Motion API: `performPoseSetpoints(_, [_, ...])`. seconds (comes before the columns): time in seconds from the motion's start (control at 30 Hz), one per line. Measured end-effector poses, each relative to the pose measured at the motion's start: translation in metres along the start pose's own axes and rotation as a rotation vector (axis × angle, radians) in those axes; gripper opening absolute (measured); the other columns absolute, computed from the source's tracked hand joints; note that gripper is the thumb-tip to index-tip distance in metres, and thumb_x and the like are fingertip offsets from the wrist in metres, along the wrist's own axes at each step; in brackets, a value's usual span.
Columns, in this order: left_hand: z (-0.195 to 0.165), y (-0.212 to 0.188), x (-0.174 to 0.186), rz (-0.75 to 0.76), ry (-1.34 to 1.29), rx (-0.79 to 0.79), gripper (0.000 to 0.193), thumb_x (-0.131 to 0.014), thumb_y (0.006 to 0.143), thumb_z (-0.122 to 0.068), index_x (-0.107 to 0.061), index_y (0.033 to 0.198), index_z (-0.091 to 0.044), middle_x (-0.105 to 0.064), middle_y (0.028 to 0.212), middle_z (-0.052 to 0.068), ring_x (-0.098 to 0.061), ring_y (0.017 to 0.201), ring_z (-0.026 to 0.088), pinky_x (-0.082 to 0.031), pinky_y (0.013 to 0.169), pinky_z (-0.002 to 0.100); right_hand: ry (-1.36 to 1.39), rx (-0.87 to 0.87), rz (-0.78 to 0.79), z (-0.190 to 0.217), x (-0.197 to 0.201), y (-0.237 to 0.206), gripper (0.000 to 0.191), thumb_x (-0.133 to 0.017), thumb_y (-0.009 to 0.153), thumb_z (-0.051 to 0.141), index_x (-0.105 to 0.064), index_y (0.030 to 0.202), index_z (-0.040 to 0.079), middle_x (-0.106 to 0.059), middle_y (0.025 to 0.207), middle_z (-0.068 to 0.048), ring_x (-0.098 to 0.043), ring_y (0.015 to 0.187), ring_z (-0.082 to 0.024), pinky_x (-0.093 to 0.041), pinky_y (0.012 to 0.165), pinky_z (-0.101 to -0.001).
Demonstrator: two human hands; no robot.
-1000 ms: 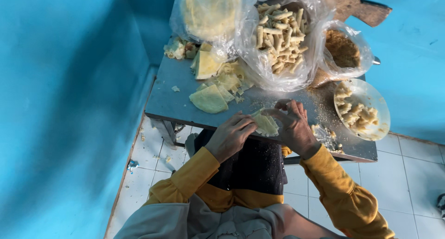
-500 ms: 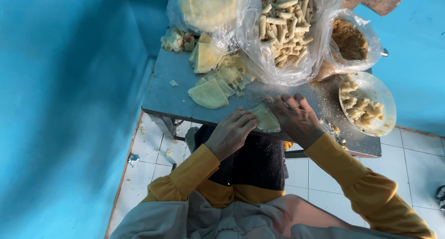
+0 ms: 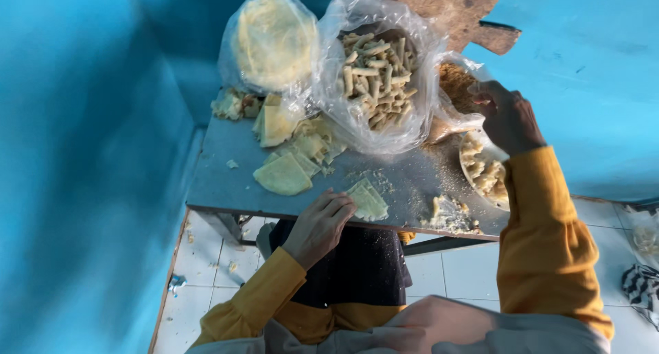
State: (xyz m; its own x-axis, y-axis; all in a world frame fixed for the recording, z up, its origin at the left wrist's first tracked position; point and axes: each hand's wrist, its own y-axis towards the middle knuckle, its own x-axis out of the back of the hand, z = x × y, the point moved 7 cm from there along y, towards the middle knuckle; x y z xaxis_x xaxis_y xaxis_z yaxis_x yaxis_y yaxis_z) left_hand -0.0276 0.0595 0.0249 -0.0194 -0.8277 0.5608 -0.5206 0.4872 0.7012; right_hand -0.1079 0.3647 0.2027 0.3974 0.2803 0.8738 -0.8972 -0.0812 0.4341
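Small grey table [image 3: 226,182] against bright blue walls, white tiled floor [image 3: 206,258] below. Left of the big clear bag of fried sticks [image 3: 374,72]: a bag of pale round wrappers [image 3: 274,45], with loose wrapper pieces [image 3: 285,175] in front of it. Nearer the table's front edge than that bag: left hand [image 3: 319,227], fingers loosely curled, tips pressing down a folded wrapper [image 3: 367,199]. Right of the bag: right hand [image 3: 504,117], fingers bent at the mouth of a crumb bag [image 3: 456,86]; grip there not clear. Below it, a bowl [image 3: 484,175] of pieces.
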Motion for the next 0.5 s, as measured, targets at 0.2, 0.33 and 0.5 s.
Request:
performPoseSetpoints(0.2, [-0.001,-0.001,0.001,0.021,0.008,0.006,0.03,-0.067,0.085,0.0,-0.065,0.115,-0.003,-0.066,0.121,0.01,-0.061,0.123,0.029,-0.045,0.115,0.045,-0.135,-0.262,0.336,-0.016,-0.021,0.046,0.052,-0.078,0.085,0.018,-0.066,0.135,0.011,-0.076,0.113,-0.017,-0.073,0.105,-0.034,-0.057,0.091,-0.045])
performPoseSetpoints(0.33, [-0.001,-0.002,0.0,0.011,0.0,0.003,0.031,-0.067,0.086,0.0,-0.066,0.117,-0.003,-0.066,0.123,0.01,-0.06,0.125,0.029,-0.044,0.115,0.046,-0.468,-0.223,0.554,-0.008,-0.039,0.06,0.07,-0.085,0.077,0.023,-0.06,0.142,0.014,-0.071,0.122,-0.018,-0.066,0.116,-0.038,-0.053,0.097,-0.0481])
performPoseSetpoints(0.5, [0.0,-0.005,-0.002,0.027,-0.002,0.004,0.032,-0.067,0.085,-0.001,-0.065,0.117,-0.003,-0.066,0.123,0.01,-0.06,0.125,0.029,-0.044,0.115,0.046,-0.604,-0.23,0.668,-0.002,-0.056,0.061,0.052,-0.071,0.084,0.013,-0.059,0.135,0.01,-0.069,0.124,-0.021,-0.064,0.12,-0.04,-0.052,0.1,-0.0494])
